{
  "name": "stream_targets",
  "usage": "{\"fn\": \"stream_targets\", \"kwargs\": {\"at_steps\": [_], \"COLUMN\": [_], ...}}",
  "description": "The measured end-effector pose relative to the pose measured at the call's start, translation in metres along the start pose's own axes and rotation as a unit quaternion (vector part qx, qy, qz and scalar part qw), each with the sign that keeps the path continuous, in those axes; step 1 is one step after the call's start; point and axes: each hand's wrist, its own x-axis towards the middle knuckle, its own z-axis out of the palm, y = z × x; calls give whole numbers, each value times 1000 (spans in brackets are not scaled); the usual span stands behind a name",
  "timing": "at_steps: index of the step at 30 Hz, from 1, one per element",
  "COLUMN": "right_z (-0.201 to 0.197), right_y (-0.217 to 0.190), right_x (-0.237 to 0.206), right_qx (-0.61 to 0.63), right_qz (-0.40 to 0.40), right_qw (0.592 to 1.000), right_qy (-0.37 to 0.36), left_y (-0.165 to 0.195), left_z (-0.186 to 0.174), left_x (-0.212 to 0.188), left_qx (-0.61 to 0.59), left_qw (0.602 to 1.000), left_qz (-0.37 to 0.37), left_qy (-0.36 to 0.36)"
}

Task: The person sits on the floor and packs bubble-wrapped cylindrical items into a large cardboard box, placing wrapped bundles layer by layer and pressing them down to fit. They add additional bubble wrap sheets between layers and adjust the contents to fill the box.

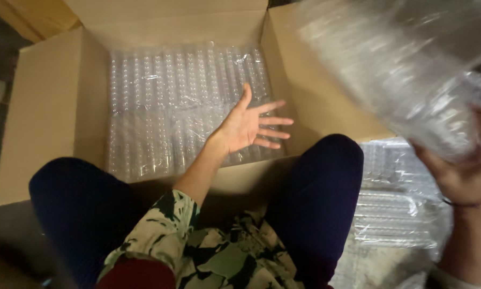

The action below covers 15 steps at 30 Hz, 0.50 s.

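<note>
The left hand (247,126) hangs over the open cardboard box (45,107) with its palm turned up and its fingers (272,121) spread wide, holding nothing. It sits above the near right part of the box's floor, free of the plastic below it, as a hand is held when it is ready to receive or guide something in.

The floor of the box is covered by clear plastic packs (181,101) of small moulded rows, laid flat and side by side so that they fill the box from its left wall to its right wall. They lie in tidy bands, which leaves a level surface for whatever goes on top.

The right hand (468,179) is at the right edge of the view, raised beside the box. Its fingers are closed from beneath on a wrapped bundle of clear plastic (406,69), blurred, which is held tilted above the box's right flap. Gripping it from below carries the bundle's weight while its far end leans toward the box opening.

On the floor to the right of the box lies a stack of more clear packs (393,214), close by the right knee (331,160), within easy reach of that hand. The person kneels or sits with both knees against the near wall of the box.
</note>
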Motion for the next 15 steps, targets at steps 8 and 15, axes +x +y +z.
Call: {"fn": "stream_targets", "kwargs": {"at_steps": [8,15], "right_z": [206,361], "right_y": [-37,-14], "right_x": [40,6], "right_qx": [119,334], "right_qz": [16,395], "right_qw": [990,789], "right_qy": [-75,-332], "left_y": [8,-15], "left_z": [-24,-121], "left_x": [-75,-125], "left_qx": [76,147], "left_qw": [946,845], "left_qz": [174,168], "left_qy": [263,486]}}
